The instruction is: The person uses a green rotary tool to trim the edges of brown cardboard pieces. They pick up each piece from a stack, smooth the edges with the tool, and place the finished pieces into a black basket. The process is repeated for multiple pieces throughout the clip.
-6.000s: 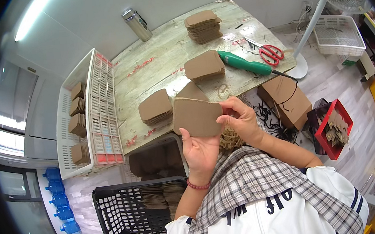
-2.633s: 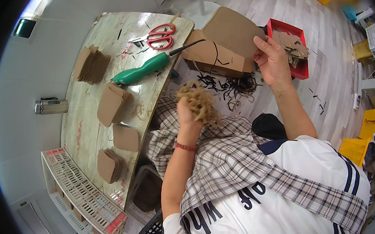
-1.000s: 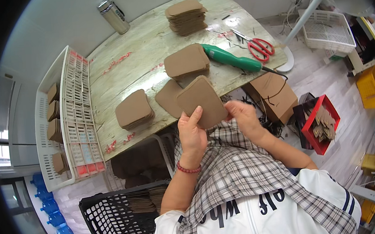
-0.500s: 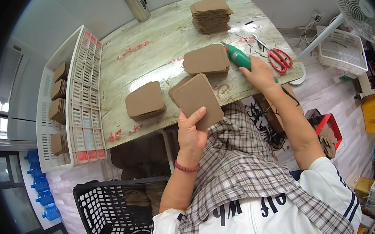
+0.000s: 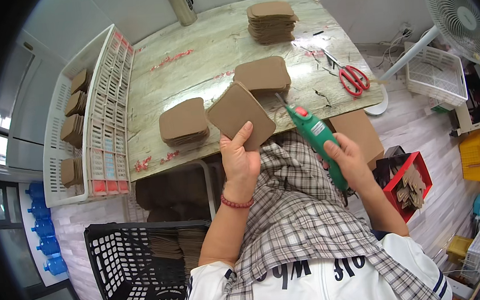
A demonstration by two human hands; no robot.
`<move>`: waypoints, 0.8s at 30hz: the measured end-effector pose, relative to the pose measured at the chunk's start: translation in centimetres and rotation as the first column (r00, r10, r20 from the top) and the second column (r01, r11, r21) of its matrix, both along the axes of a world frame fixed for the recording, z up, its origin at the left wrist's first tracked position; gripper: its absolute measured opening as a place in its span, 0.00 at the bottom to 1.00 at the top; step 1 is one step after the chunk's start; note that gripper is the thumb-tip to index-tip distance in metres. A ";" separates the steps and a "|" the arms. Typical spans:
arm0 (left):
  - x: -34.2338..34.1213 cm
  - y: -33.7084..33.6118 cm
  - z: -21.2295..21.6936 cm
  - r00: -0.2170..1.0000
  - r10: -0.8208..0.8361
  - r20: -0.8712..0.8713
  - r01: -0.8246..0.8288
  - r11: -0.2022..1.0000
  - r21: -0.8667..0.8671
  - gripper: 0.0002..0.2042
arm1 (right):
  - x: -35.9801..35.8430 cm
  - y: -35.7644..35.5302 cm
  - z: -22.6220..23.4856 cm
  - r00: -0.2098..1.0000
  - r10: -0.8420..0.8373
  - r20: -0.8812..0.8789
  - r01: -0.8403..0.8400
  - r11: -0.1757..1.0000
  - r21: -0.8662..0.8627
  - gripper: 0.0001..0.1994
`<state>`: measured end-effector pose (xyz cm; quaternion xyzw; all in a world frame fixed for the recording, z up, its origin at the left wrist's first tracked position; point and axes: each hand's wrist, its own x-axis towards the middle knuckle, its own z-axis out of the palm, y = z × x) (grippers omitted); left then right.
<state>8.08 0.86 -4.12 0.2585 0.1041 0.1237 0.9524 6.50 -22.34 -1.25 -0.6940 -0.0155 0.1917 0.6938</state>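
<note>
Brown cardboard pad (image 5: 240,114) pinched in left hand (image 5: 240,160), thumb on its face, held tilted over the table edge (image 5: 261,134). Right hand (image 5: 348,160) wrapped closed round green glue gun (image 5: 317,136), nozzle aimed up-left, just beside the pad's right edge. Two pad stacks (image 5: 182,121) (image 5: 263,75) lie on the table just behind; taller stack (image 5: 272,21) at far edge, red scissors (image 5: 350,77) to the right. White crate (image 5: 99,111) on the left.

The person's bare left hand (image 5: 240,160) is rising from the lower edge with the forearm nearly upright, a red bead bracelet circling the wrist. Its fingers are curling up and pinching, thumb pressing in front. The right hand (image 5: 346,160) is reaching out further right, forearm slanting up and inward, fingers wrapping closed in a firm grip, knuckles facing up.
</note>
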 end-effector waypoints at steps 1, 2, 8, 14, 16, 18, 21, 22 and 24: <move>0.0 -0.2 0.1 1.000 0.002 0.010 -0.002 1.000 0.004 0.18 | -0.6 0.5 -0.2 0.998 -0.048 0.032 0.049 0.999 -0.019 0.18; -0.1 -0.3 0.2 1.000 0.005 0.020 -0.005 1.000 0.008 0.18 | -1.0 0.8 0.0 0.997 -0.050 0.060 0.051 0.999 -0.019 0.18; -0.4 -0.7 0.4 0.999 0.019 0.048 -0.019 1.000 0.018 0.17 | -2.4 1.4 0.6 0.991 -0.042 0.127 0.054 0.994 -0.092 0.18; -0.5 -0.8 0.7 0.997 0.008 0.078 -0.009 1.000 0.012 0.19 | -3.2 1.4 1.2 0.992 -0.013 0.127 0.027 0.994 -0.109 0.18; -0.5 -1.0 0.6 0.997 0.001 0.083 -0.003 1.000 0.022 0.20 | -3.3 1.4 1.3 0.991 -0.015 0.136 0.029 0.994 -0.103 0.18; -0.5 -1.1 0.4 0.996 -0.011 0.090 0.007 0.999 0.044 0.20 | -3.3 1.4 1.5 0.990 -0.012 0.138 0.027 0.994 -0.105 0.18; -0.7 -1.3 0.1 0.997 -0.044 0.068 0.042 0.999 0.033 0.21 | -3.3 1.4 1.7 0.990 -0.008 0.138 0.024 0.993 -0.117 0.18; -0.7 -1.4 -0.1 0.996 -0.051 0.068 0.048 0.998 0.039 0.21 | -3.3 1.3 1.7 0.990 -0.011 0.142 0.028 0.992 -0.121 0.18; -0.8 -1.7 -0.3 0.996 -0.065 0.069 0.061 0.997 0.052 0.22 | -3.3 1.3 1.5 0.987 -0.030 0.157 0.049 0.992 -0.116 0.18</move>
